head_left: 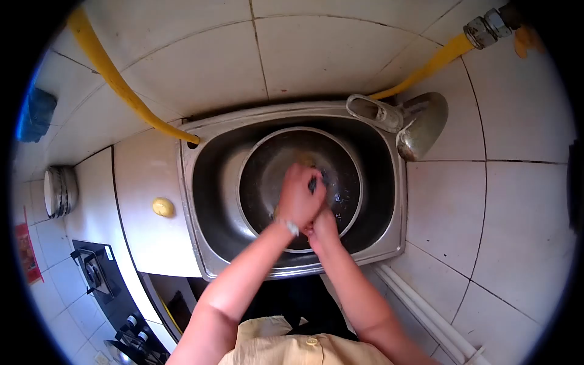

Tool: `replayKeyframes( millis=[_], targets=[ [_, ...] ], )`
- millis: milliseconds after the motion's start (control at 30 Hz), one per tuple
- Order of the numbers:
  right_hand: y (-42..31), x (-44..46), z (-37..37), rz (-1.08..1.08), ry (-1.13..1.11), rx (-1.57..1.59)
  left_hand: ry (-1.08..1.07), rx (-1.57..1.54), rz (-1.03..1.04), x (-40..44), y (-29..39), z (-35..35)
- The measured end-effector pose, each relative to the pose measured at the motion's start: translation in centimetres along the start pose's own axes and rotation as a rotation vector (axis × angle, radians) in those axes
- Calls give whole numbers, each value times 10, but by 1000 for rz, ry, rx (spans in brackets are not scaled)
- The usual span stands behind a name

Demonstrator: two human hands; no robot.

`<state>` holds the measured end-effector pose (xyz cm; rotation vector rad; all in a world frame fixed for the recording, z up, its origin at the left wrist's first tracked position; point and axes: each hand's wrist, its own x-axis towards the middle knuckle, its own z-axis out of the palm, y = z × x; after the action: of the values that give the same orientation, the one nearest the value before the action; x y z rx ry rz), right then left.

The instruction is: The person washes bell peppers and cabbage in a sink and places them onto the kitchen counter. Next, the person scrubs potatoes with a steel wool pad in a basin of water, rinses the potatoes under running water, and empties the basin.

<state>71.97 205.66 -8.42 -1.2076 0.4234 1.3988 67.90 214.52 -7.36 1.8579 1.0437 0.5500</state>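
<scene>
Both hands are close together over a round metal basin (248, 164) standing in the sink. My left hand (300, 193), with a pale band at its wrist, is closed, and a small dark, bluish thing (314, 182) shows at its fingers, too blurred to name. Just below and to the right, my right hand (323, 226) touches or nearly touches the left one. Its fingers curl in partly behind the left wrist, so what they hold is hidden. Wet, shiny spots show on the basin's inner right side.
The steel sink (398, 207) surrounds the basin. A peeled-looking yellow potato (163, 207) lies on the left counter (146, 237). At the back right corner rests a metal ladle-like scoop (424, 128). A yellow hose (121, 88) enters at left; a gas stove (97, 274) stands lower left.
</scene>
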Motion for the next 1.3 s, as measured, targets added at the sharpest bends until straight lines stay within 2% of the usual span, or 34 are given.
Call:
replayKeyframes(
  millis=[33,67,133,167,200,233,267,333,400,467,500,533,567,633,667,700,733,767,800,867,900,933,1000,1033,1100,1133,1200,1233,1300],
  targets=[
    [9,18,-3,-72,80,199,11,-10,76,-21,7,2],
    [16,35,-30,-171,-307,381,17,-20,149,-44,14,5],
    [10,36,-18,-262,-80,133,51,-6,94,-46,13,2],
    [4,28,-16,-264,-69,136,61,-33,14,-35,6,4],
    [-7,13,-11,-185,39,33,77,-65,-71,-24,-1,8],
    [-16,3,-4,-108,136,-74,89,-13,-70,-10,-11,8],
    [-19,-2,3,-110,133,-85,97,-18,-72,1,-21,6],
    [-14,-13,10,-88,-24,-79,198,-110,-153,11,-23,1],
    [-9,9,-7,-91,8,-88,200,-84,-107,-19,-5,1],
    [12,42,-24,-430,-57,-20,83,7,63,-45,7,4],
    [5,32,-20,-389,-99,-73,83,12,69,-41,7,2],
    [1,28,-14,-391,-101,-72,64,-17,-28,-35,5,0],
    [1,23,-9,-347,-20,-55,38,-50,-131,-33,4,0],
    [-8,13,-4,-224,121,-63,43,-75,-161,-22,-10,5],
    [-11,12,-11,-224,118,-68,54,-91,-182,-15,-21,7],
    [-14,8,-22,-97,-114,-31,56,-92,-183,-9,-39,6],
    [-15,6,-28,33,-341,5,110,42,-116,-4,-62,4],
    [-15,7,-28,31,-338,1,162,174,-48,-3,-78,1],
    [-12,6,-27,67,-313,76,156,169,-50,-7,-85,-1],
    [-8,4,-24,138,-272,226,-41,415,47,-19,-96,-7],
    [-8,6,-22,199,-232,298,-236,537,-15,-22,-101,-9],
    [-9,7,-21,197,-233,299,-236,537,-12,-20,-107,-7],
    [-10,7,-21,233,-218,352,-130,256,-45,-20,-114,-2],
    [-3,19,-35,233,-214,355,-135,255,-46,-23,-101,-3],
    [16,54,-68,164,-488,376,116,-64,-82,-36,-44,-11],
    [21,49,-54,169,-489,380,104,-74,20,-44,-25,-8],
    [26,34,-12,-110,160,172,34,85,34,-42,-5,-2],
    [25,34,-19,-181,60,24,36,84,31,-37,-5,1],
    [3,21,-13,-112,109,-44,-31,-17,-177,-13,-10,8]
  ],
)
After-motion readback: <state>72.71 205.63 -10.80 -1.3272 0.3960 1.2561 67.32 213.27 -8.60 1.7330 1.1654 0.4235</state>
